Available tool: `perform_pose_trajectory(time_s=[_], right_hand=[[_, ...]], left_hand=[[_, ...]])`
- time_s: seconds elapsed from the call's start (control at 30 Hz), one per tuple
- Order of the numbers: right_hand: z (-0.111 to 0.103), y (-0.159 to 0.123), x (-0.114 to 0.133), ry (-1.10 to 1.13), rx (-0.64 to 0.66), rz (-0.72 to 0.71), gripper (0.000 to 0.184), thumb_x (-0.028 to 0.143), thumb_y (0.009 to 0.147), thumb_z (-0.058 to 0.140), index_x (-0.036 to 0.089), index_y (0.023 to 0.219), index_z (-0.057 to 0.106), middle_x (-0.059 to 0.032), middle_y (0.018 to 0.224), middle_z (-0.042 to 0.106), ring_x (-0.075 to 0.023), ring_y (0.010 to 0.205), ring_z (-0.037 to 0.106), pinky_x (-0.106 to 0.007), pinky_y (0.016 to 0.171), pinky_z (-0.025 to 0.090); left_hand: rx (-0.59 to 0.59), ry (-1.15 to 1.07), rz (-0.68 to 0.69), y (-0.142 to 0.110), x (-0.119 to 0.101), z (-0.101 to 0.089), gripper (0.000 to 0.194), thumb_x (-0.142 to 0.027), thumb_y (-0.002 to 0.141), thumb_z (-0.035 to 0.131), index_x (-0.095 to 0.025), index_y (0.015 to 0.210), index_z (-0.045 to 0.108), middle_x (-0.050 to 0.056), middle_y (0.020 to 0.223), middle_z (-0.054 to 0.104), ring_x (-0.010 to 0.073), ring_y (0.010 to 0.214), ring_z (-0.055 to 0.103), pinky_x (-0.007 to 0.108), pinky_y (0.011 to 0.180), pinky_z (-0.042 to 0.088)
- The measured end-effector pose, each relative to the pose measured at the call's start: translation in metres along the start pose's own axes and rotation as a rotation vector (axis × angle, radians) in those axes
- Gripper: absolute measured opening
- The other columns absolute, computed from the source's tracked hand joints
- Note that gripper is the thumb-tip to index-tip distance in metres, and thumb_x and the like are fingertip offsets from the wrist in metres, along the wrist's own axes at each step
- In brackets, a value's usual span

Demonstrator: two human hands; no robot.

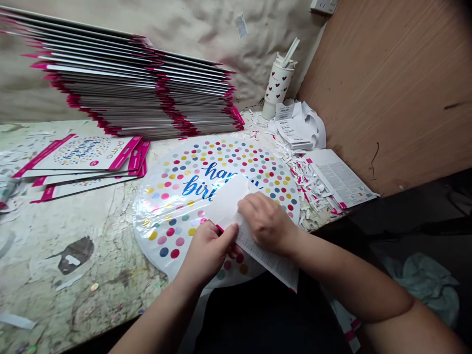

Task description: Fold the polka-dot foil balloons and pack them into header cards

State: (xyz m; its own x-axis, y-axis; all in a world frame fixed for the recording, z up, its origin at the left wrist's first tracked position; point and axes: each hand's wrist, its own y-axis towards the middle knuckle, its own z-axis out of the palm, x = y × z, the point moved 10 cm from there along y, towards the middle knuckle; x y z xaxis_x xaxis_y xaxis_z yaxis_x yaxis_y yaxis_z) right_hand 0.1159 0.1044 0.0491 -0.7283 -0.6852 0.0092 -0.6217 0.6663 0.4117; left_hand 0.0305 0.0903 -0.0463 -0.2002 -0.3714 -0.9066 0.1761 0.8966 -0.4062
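A round foil balloon (pixel 173 216), dotted in bright colours and lettered "happy birthday" in blue, lies flat and glossy on a scuffed desk (pixel 62 275). The left hand (pixel 206 258) pinches the pink-edged end of a printed paper card (pixel 267 258) lying across the balloon; the right hand (pixel 267 221) presses down on the same card. Behind rises a tall stack of pink-edged packets (pixel 129 93), near paper scraps (pixel 298 182), a heart-patterned tumbler (pixel 278 83) and a wooden panel (pixel 387 88).

the foil balloon (pixel 173 206) looks white, with multicoloured dots and blue lettering.
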Motion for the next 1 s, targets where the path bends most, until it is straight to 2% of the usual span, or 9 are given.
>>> perform_pose_trajectory(time_s=[0.13,0.2,0.27,0.4,0.47,0.63,0.7,0.8,1.0], right_hand=[[-0.003,-0.052,-0.062,0.067,0.322,0.21,0.02,0.004,0.077,0.041,0.016,0.077,0.057,-0.0078,0.076,0.059,-0.0191,0.071,0.052,-0.031,0.064,0.041],[0.009,-0.096,-0.073,0.145,0.66,0.229,0.018,0.006,0.075,0.048,0.019,0.069,0.059,-0.004,0.068,0.061,-0.0169,0.062,0.055,-0.029,0.059,0.043],[0.008,-0.118,-0.069,0.196,0.766,0.228,0.017,0.012,0.074,0.056,0.021,0.086,0.065,-0.0044,0.079,0.067,-0.0188,0.07,0.061,-0.03,0.064,0.047],[-0.011,-0.07,-0.026,0.187,0.374,0.121,0.076,0.04,0.074,0.062,0.014,0.139,0.032,-0.0142,0.134,0.045,-0.0299,0.117,0.046,-0.043,0.092,0.044],[-0.019,-0.037,-0.004,0.146,0.156,0.046,0.064,0.034,0.082,0.053,0.009,0.137,0.034,-0.0175,0.132,0.046,-0.0302,0.115,0.047,-0.045,0.09,0.044],[-0.031,-0.006,0.016,0.393,-0.174,-0.264,0.032,0.014,0.087,0.039,0.016,0.112,0.06,-0.0093,0.096,0.063,-0.0188,0.098,0.057,-0.035,0.083,0.048],[-0.025,-0.012,0.012,0.436,-0.2,-0.313,0.027,0.017,0.088,0.042,0.019,0.106,0.062,-0.0075,0.095,0.064,-0.0197,0.103,0.055,-0.038,0.087,0.045],[0.002,-0.031,0.018,0.283,-0.142,-0.32,0.026,0.018,0.087,0.045,0.015,0.107,0.06,-0.0108,0.1,0.064,-0.0236,0.104,0.055,-0.042,0.085,0.046],[0.038,-0.063,0.04,0.164,-0.006,-0.29,0.019,0.015,0.087,0.046,0.011,0.098,0.062,-0.013,0.097,0.065,-0.0244,0.101,0.057,-0.037,0.078,0.047]], left_hand=[[-0.104,-0.041,-0.021,0.001,0.008,-0.029,0.039,-0.042,0.075,0.057,-0.012,0.05,0.063,0.007,0.046,0.063,0.0131,0.043,0.055,0.022,0.047,0.044],[-0.167,-0.082,-0.049,0.001,0.013,-0.042,0.038,-0.041,0.074,0.059,-0.011,0.051,0.063,0.007,0.048,0.064,0.0128,0.044,0.056,0.022,0.048,0.045],[-0.195,-0.132,-0.064,0.001,0.014,-0.041,0.034,-0.039,0.073,0.06,-0.01,0.056,0.064,0.008,0.052,0.066,0.0138,0.046,0.058,0.022,0.05,0.047],[-0.126,-0.103,0.022,-0.007,-0.004,-0.01,0.035,-0.042,0.076,0.058,-0.009,0.085,0.065,0.007,0.061,0.068,0.017,0.052,0.062,0.026,0.052,0.051],[-0.124,0.029,0.21,-0.016,-0.027,-0.008,0.038,-0.04,0.075,0.062,-0.014,0.102,0.059,0.008,0.079,0.07,0.0191,0.065,0.066,0.029,0.058,0.053],[-0.681,0.673,0.943,-0.081,-0.087,-0.074,0.072,-0.023,0.065,0.073,-0.029,0.127,0.038,0.005,0.146,0.028,0.0319,0.131,0.031,0.048,0.105,0.033],[-0.533,0.942,1.056,-0.082,-0.079,-0.066,0.051,-0.016,0.072,0.066,-0.03,0.118,0.05,0.0,0.145,0.034,0.0314,0.132,0.029,0.053,0.109,0.022],[-0.213,1.068,1.117,-0.077,-0.043,-0.039,0.029,-0.01,0.08,0.053,-0.025,0.103,0.061,0.004,0.126,0.058,0.0267,0.125,0.043,0.049,0.106,0.03],[-0.006,0.995,0.971,-0.068,0.007,-0.008,0.028,-0.012,0.084,0.048,-0.019,0.108,0.059,0.009,0.121,0.061,0.0243,0.117,0.052,0.038,0.097,0.044]])
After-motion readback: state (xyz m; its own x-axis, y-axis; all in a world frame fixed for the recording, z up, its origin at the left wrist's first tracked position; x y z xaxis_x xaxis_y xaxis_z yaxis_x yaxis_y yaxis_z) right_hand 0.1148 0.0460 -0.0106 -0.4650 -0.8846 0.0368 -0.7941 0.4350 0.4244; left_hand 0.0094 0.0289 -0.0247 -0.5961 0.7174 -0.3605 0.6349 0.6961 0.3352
